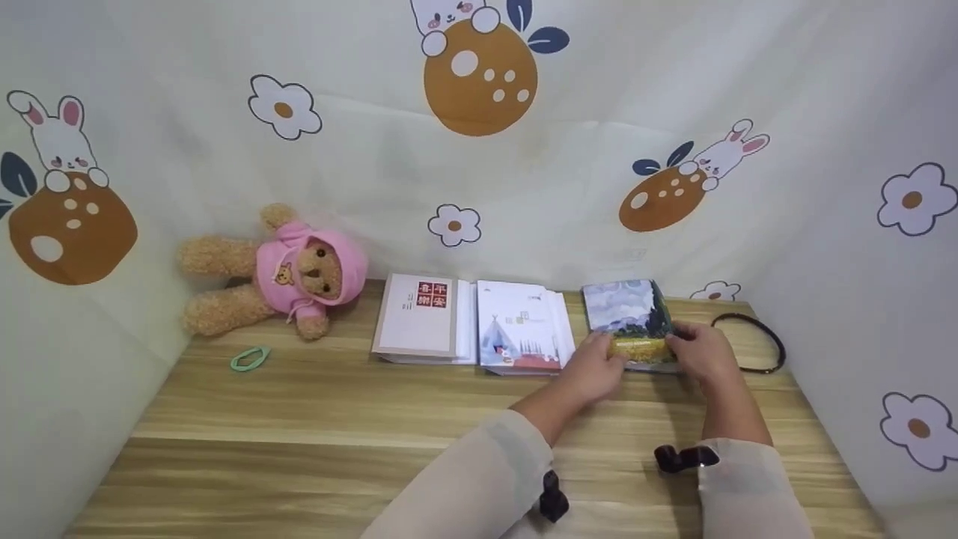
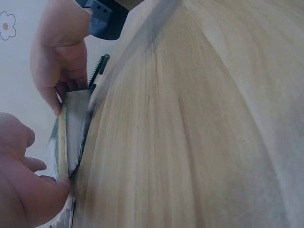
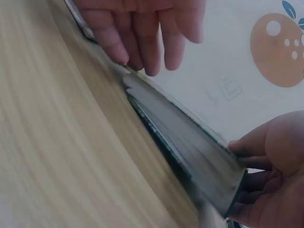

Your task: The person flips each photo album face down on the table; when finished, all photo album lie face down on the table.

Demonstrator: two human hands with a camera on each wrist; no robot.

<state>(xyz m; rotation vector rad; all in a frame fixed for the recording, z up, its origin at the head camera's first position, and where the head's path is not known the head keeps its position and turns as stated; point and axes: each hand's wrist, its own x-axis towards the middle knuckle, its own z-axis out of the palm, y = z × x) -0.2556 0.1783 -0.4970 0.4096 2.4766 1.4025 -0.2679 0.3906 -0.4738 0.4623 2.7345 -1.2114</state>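
A book with a landscape painting on its cover (image 1: 625, 303) lies at the back right of the table, its pages' edges facing me. My right hand (image 1: 702, 350) grips its right edge, thumb on the cover and fingers bent around the side, as the right wrist view shows. At the near left corner is my left hand (image 1: 595, 367); its fingers (image 3: 149, 45) hang fairly straight beside that corner in the right wrist view. The left wrist view shows the page block (image 2: 76, 128) between the covers, with the left thumb at the corner.
Two more books, a beige one (image 1: 412, 322) and one with a tent picture (image 1: 516, 322), lie to the left. A plush bear in a pink hoodie (image 1: 281, 269) lies farther left, near a mint-green loop (image 1: 262, 352). A black headband (image 1: 783, 352) rests by the right wall.
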